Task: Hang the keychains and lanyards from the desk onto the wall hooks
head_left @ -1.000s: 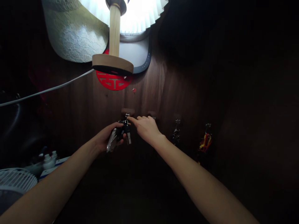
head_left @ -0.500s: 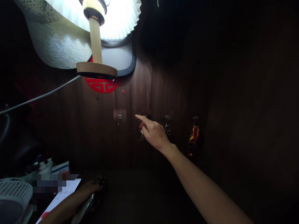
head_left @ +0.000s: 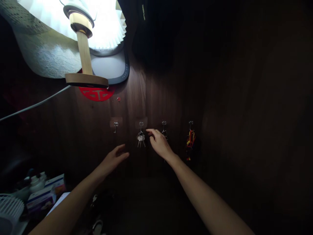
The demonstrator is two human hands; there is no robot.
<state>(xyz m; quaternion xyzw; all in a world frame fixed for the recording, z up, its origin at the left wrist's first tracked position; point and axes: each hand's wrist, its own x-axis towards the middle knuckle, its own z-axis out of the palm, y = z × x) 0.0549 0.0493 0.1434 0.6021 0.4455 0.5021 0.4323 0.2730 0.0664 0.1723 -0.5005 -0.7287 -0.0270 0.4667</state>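
In front of me I see a small bunch of silvery keys [head_left: 141, 140] hanging from the second metal hook [head_left: 141, 124] from the left on the dark wood panel [head_left: 151, 101]. Their ring sits at the hook's lower end; the rounded heads overlap just beneath it, and the narrow blades fan slightly apart, tips down. Lower and to my left, some shiny metal pieces [head_left: 97, 226] lie in the gloom, too dim for me to make out.
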